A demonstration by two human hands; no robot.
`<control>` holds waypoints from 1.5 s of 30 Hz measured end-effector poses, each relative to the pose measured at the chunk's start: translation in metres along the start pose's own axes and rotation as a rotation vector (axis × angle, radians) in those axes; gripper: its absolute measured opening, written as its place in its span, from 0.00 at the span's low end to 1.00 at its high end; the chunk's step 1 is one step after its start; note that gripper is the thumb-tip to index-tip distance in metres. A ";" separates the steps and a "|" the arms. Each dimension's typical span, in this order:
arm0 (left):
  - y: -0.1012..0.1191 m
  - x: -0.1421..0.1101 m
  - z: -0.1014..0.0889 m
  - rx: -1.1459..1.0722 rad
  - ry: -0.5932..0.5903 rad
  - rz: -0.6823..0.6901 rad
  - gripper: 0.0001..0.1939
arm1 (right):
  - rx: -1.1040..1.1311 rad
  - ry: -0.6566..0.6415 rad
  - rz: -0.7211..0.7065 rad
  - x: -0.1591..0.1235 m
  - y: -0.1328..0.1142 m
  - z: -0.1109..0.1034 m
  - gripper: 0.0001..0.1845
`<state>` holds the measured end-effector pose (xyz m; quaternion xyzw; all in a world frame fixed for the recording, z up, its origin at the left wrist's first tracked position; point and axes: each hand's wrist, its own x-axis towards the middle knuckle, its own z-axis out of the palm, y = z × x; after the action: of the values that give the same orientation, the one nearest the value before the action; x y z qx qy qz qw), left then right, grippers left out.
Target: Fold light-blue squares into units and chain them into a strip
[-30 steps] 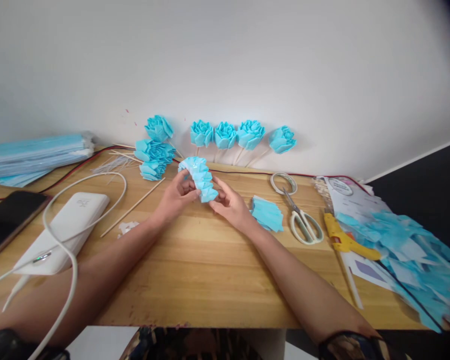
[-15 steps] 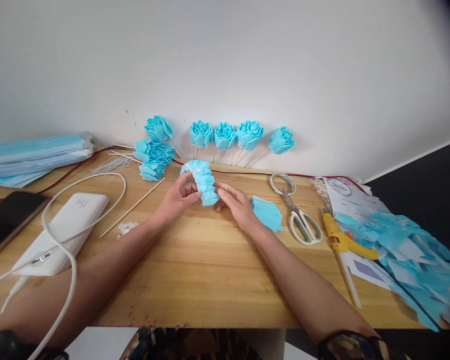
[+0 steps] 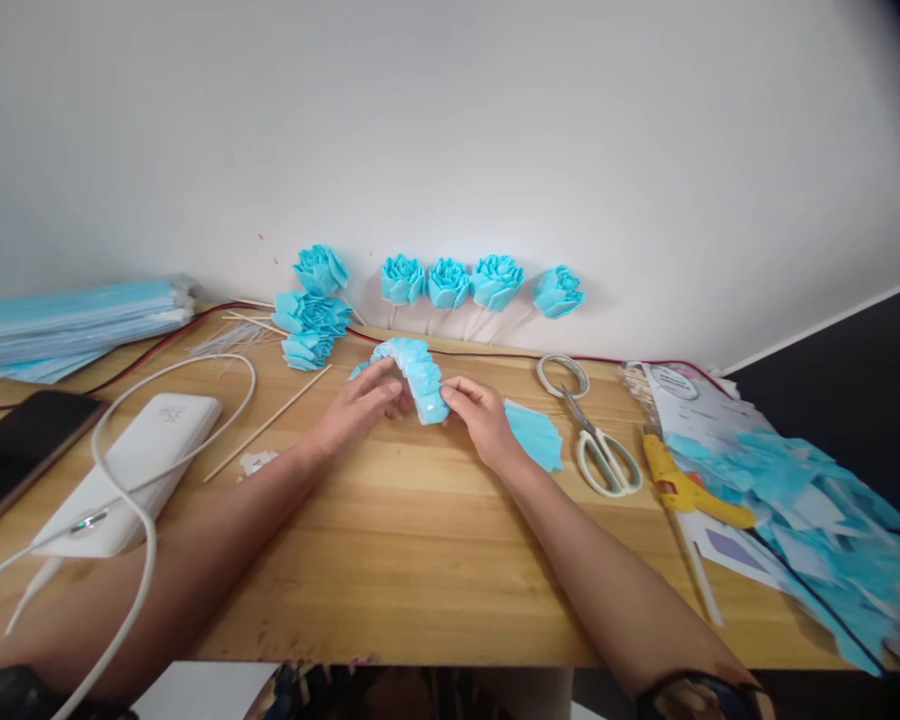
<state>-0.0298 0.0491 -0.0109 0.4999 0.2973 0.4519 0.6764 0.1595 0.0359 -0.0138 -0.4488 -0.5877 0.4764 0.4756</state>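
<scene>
A curved strip of overlapping light-blue petals (image 3: 414, 372) arches just above the wooden table (image 3: 420, 560). My left hand (image 3: 364, 402) grips its left side with thumb and fingers. My right hand (image 3: 481, 415) pinches its right, lower end. A small stack of cut blue squares (image 3: 534, 436) lies just right of my right hand. Several finished blue paper roses on sticks (image 3: 450, 283) lean against the white wall behind, and a few more lie in a pile (image 3: 311, 322) to the left.
Scissors (image 3: 598, 446), a tape roll (image 3: 562, 374) and a yellow glue gun (image 3: 682, 485) lie on the right, beside a heap of blue scraps (image 3: 817, 500). On the left are a white power bank (image 3: 131, 470) with cable, a phone (image 3: 15, 445), stacked blue masks (image 3: 67, 325) and thin wooden sticks (image 3: 266, 422).
Both hands lowered the petal strip toward the table and my right hand closed onto its lower end. The view tilted slightly down.
</scene>
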 end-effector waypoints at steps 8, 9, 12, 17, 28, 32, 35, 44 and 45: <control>0.002 0.003 -0.004 -0.373 -0.040 -0.158 0.13 | 0.086 -0.062 -0.025 0.002 -0.009 -0.022 0.12; 0.003 0.003 -0.004 -0.391 -0.041 -0.167 0.13 | 0.101 -0.078 -0.021 0.002 -0.011 -0.026 0.12; 0.004 0.003 -0.004 -0.405 -0.026 -0.166 0.14 | 0.142 -0.092 -0.023 0.004 -0.014 -0.039 0.12; 0.002 0.002 -0.004 -0.285 0.058 -0.001 0.19 | 0.132 -0.065 -0.025 0.006 -0.015 -0.054 0.11; 0.005 0.008 -0.012 -0.294 0.120 0.038 0.17 | -0.163 -0.434 0.032 0.001 -0.020 -0.041 0.13; 0.001 0.008 -0.016 -0.283 0.136 0.034 0.16 | -0.215 -0.563 0.112 0.000 -0.017 -0.032 0.15; -0.001 0.008 -0.018 -0.279 0.130 0.030 0.16 | -0.260 -0.635 0.122 0.000 -0.017 -0.030 0.17; 0.001 0.009 -0.016 -0.292 0.140 -0.012 0.16 | -0.699 -0.574 0.095 -0.008 -0.031 -0.015 0.31; 0.002 0.009 -0.015 -0.293 0.141 -0.014 0.16 | -0.743 -0.537 0.082 -0.009 -0.031 -0.014 0.32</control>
<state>-0.0399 0.0636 -0.0138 0.3608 0.2783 0.5196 0.7228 0.1727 0.0247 0.0166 -0.4722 -0.8029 0.3514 0.0942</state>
